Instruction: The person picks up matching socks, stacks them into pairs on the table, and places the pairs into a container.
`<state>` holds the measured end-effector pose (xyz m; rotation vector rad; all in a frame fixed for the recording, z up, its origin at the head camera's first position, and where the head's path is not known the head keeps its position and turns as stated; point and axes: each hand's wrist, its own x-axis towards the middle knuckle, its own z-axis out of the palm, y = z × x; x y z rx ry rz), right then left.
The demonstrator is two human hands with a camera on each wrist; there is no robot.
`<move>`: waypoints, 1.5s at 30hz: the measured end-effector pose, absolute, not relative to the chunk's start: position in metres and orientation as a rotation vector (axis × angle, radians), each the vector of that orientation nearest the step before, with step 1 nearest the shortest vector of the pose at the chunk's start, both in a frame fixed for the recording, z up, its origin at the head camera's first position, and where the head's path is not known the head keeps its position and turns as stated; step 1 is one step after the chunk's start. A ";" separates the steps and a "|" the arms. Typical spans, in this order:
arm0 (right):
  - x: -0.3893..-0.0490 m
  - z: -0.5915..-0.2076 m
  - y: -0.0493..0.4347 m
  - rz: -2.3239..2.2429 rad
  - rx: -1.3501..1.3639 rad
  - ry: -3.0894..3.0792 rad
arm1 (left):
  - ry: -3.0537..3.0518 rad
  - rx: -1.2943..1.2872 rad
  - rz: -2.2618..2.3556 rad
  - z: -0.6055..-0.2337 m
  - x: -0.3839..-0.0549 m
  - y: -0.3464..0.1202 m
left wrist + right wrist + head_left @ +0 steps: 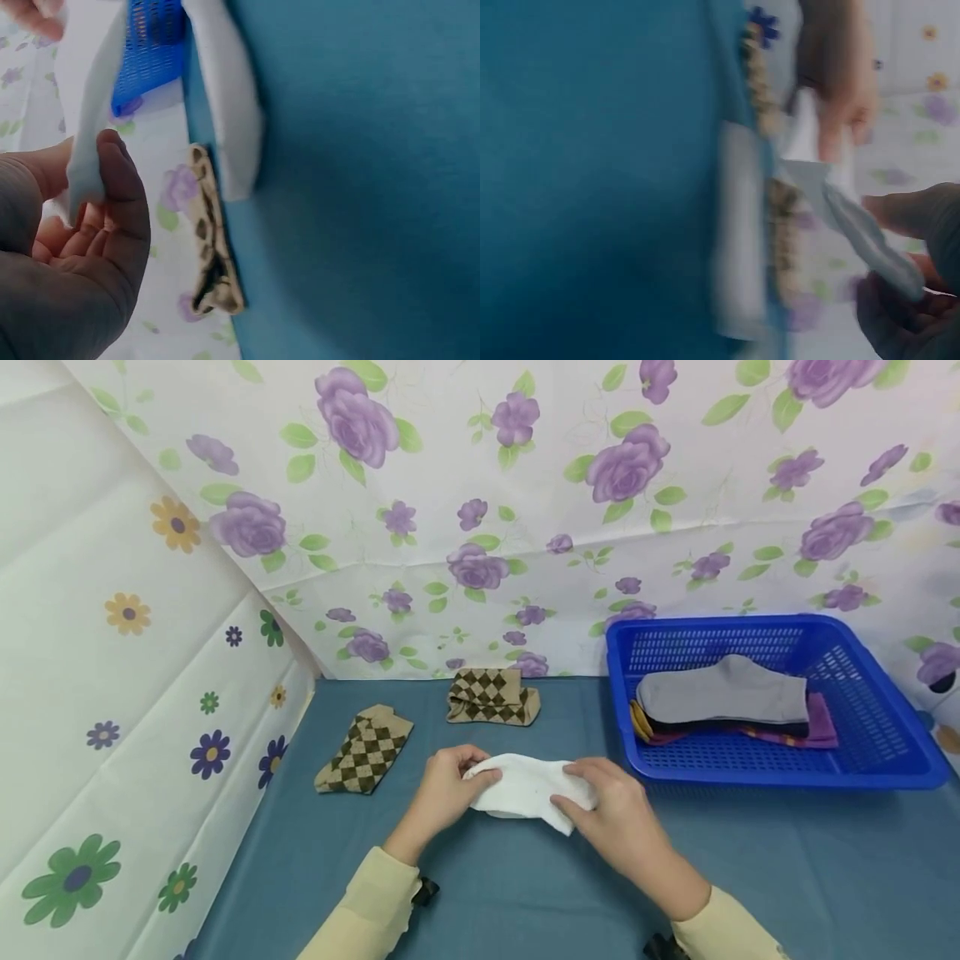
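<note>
Both hands hold a white sock [528,783] stretched sideways above the blue-green table. The left hand [447,783] pinches one end between thumb and fingers. At the other end, the right hand [621,810] grips it, thumb on the near side. A second white piece, like another sock [231,112], lies on the table below in the left wrist view; in the head view the held sock mostly covers it. Beyond the hands lie a folded argyle sock [491,697] in tan and brown and, further left, another argyle sock [365,750].
A blue plastic basket [787,774] stands at the right, with a grey sock [723,692] on top of darker and purple ones [822,722] inside. Flower-printed sheets [420,568] rise behind the table [300,877] and along its left side.
</note>
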<state>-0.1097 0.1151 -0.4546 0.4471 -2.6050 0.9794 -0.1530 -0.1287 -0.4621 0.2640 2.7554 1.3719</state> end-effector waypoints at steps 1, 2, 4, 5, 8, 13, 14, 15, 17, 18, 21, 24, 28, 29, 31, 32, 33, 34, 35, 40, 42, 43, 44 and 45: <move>-0.109 -0.462 0.114 0.993 0.424 -2.602 | 2.751 0.255 1.353 -0.464 -0.152 -0.129; -0.108 -0.468 0.113 1.009 0.398 -2.598 | 2.745 0.252 1.339 -0.466 -0.152 -0.130; -0.109 -0.478 0.112 1.031 0.353 -2.588 | 2.711 0.265 1.339 -0.468 -0.151 -0.131; -0.110 -0.481 0.113 1.037 0.340 -2.582 | 2.680 0.275 1.352 -0.468 -0.151 -0.131; -0.117 -0.486 0.115 1.031 0.336 -2.578 | 2.589 0.320 1.395 -0.468 -0.151 -0.132; -0.130 -0.489 0.118 0.947 0.386 -2.676 | 2.579 0.378 1.412 -0.470 -0.153 -0.132; -0.132 -0.489 0.118 0.925 0.394 -2.703 | 2.602 0.382 1.402 -0.471 -0.153 -0.131; -0.133 -0.490 0.118 0.908 0.405 -2.726 | 2.625 0.390 1.389 -0.472 -0.153 -0.130; -0.136 -0.492 0.118 0.879 0.425 -2.761 | 2.672 0.392 1.356 -0.474 -0.154 -0.129; -0.136 -0.492 0.118 0.871 0.434 -2.770 | 2.693 0.388 1.336 -0.475 -0.154 -0.129; -0.138 -0.495 0.118 0.850 0.461 -2.781 | 2.739 0.355 1.276 -0.477 -0.153 -0.127; -0.139 -0.498 0.119 0.842 0.484 -2.784 | 2.759 0.324 1.224 -0.478 -0.151 -0.127; -0.140 -0.500 0.121 0.835 0.506 -2.789 | 2.783 0.312 1.165 -0.482 -0.149 -0.125; -0.141 -0.500 0.122 0.836 0.514 -2.791 | 2.794 0.308 1.145 -0.482 -0.148 -0.124; -0.141 -0.500 0.122 0.835 0.535 -2.789 | 2.806 0.295 1.111 -0.483 -0.148 -0.122; -0.142 -0.500 0.123 0.834 0.543 -2.786 | 2.811 0.287 1.096 -0.484 -0.147 -0.120; -0.142 -0.500 0.123 0.837 0.551 -2.781 | 2.818 0.281 1.074 -0.484 -0.147 -0.119; -0.142 -0.500 0.123 0.838 0.555 -2.777 | 2.821 0.274 1.057 -0.484 -0.147 -0.118; -0.143 -0.500 0.124 0.840 0.558 -2.775 | 2.827 0.269 1.037 -0.485 -0.146 -0.117; -0.143 -0.502 0.126 0.789 0.572 -2.829 | 2.861 0.252 0.945 -0.486 -0.145 -0.114; -0.142 -0.505 0.127 0.747 0.567 -2.876 | 2.864 0.254 0.922 -0.486 -0.146 -0.114; -0.141 -0.506 0.128 0.725 0.561 -2.897 | 2.863 0.258 0.914 -0.486 -0.146 -0.115; -0.141 -0.506 0.128 0.708 0.557 -2.911 | 2.864 0.264 0.910 -0.486 -0.146 -0.115; -0.141 -0.507 0.129 0.695 0.554 -2.920 | 2.871 0.272 0.904 -0.485 -0.145 -0.116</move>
